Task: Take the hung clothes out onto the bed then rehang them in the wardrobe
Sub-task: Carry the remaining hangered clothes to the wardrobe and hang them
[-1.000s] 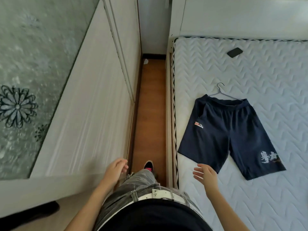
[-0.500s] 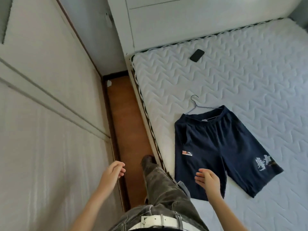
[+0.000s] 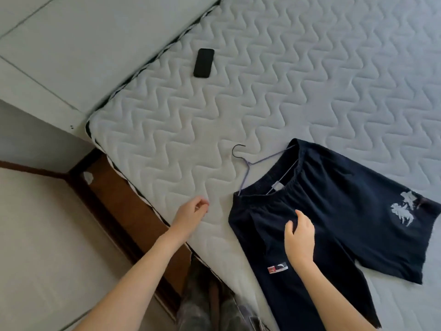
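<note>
Dark navy shorts (image 3: pixel 338 225) lie flat on the white quilted mattress (image 3: pixel 274 96), still on a thin wire hanger (image 3: pixel 248 163) whose hook points up-left. My right hand (image 3: pixel 299 237) hovers over or rests on the shorts just below the waistband, fingers loosely spread, holding nothing. My left hand (image 3: pixel 191 215) is over the mattress near its left edge, left of the shorts, fingers curled loosely and empty.
A black phone (image 3: pixel 203 63) lies on the mattress near the white headboard (image 3: pixel 78 44). A strip of brown wooden floor (image 3: pixel 133 218) runs between the bed and the white wardrobe front (image 3: pixel 47 247) on the left. My legs stand in that gap.
The view has swung from the wardrobe toward the bed. Both hands have moved out over the mattress; the right one has reached the shorts' upper part.
</note>
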